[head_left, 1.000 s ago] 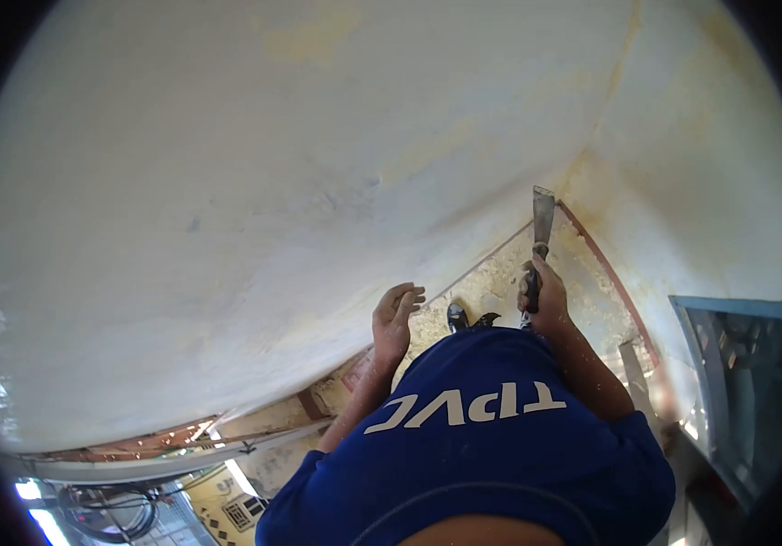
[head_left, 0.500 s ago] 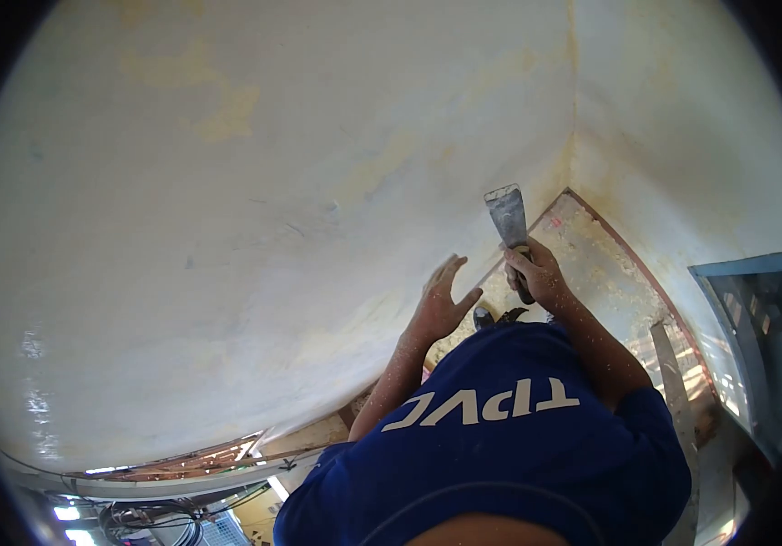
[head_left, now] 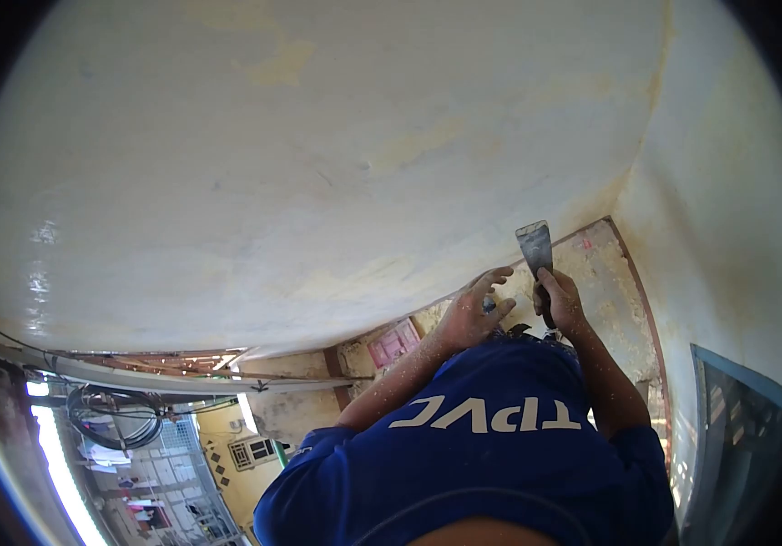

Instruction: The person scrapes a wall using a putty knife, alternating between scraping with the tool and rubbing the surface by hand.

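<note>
A putty knife (head_left: 534, 246) with a wide grey blade and dark handle points up toward the wall, and my right hand (head_left: 562, 298) is wrapped round its handle. Beside it, my left hand (head_left: 477, 314) holds nothing; its fingers are spread, with pale dust on them. Both hands are in front of my blue shirt, apart from the wall. The large whitish wall (head_left: 254, 200) has yellowish patches and a few scuff marks. Its corner with the side wall (head_left: 718, 191) shows a yellow-brown stain.
Below my hands lies a floor (head_left: 605, 264) spotted with pale flakes. A pink object (head_left: 394, 343) rests on it to the left. Coiled black cable (head_left: 116, 417) hangs at lower left, near a ledge (head_left: 163, 380). A blue-framed opening (head_left: 746, 378) is at right.
The view has swung, bringing more of the lower left into sight. My hands and the putty knife appear further right and slightly lower. My right hand keeps its hold.
</note>
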A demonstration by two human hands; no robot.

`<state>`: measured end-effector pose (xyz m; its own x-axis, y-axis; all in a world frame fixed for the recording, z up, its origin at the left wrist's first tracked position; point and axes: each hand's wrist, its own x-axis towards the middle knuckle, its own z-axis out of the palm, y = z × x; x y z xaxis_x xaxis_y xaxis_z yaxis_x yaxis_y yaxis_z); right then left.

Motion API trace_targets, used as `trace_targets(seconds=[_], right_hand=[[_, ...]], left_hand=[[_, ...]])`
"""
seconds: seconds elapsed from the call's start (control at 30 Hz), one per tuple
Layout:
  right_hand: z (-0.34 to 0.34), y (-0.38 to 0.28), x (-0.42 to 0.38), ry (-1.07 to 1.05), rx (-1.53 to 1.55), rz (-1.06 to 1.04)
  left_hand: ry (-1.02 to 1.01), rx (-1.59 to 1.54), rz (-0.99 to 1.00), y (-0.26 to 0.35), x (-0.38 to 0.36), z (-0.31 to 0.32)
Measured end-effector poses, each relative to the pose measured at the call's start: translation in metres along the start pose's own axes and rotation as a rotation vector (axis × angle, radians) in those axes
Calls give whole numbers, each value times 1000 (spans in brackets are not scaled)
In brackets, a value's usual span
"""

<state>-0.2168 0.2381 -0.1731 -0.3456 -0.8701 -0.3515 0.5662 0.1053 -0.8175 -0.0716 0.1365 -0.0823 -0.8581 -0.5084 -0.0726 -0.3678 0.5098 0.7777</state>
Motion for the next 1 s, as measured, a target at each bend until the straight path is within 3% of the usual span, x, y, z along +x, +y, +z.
trace_targets(seconds=[0.03,0.1,0.17,0.27,0.33,0.4,0.43,0.5,0.53,0.57,0.63,0.7,0.73,0.8,0.87,1.0], right_hand=[[9,-2,1,-77,-55,5],[26,-7,-1,-170,-131,2],[44,-10,0,-258,-281,-18],[63,-21,-4,-319,-173,24],[69,-21,-1,-369,-98,10],[81,-36,-4,-322,-220,-137],[88,-47,-8,-281,-331,-260],[100,-64,-11,-273,-285,-195],[107,-68,-11,-217,-301,-347],[115,-72,-11,-161,-321,-498],[133,-89,-14,-105,-323,-521],[146,-99,-12,-58,-318,-738],[155,-105,-12,-90,-273,-735],[166,-107,-4,-80,-225,-789],[176,-108,7,-57,-155,-898],[179,-108,20,63,-189,-892]], left_hand=[[22,4,-16,-3,-4,1],[203,-299,-24,-13,-9,1],[255,-316,13,-17,-10,-6],[469,-243,-114,-20,-8,-7],[507,-254,-74,-21,3,-25],[601,-450,20,-12,16,-48],[601,-469,13,-2,22,-69],[561,-391,94,10,31,-98],[554,-412,114,13,31,-107],[659,-242,275,14,30,-114],[819,62,629,19,30,-135],[792,541,1025,27,37,-163],[796,515,1045,45,38,-178],[406,1048,1117,86,42,-204],[350,1039,1091,90,63,-212],[263,1112,1072,80,103,-227]])
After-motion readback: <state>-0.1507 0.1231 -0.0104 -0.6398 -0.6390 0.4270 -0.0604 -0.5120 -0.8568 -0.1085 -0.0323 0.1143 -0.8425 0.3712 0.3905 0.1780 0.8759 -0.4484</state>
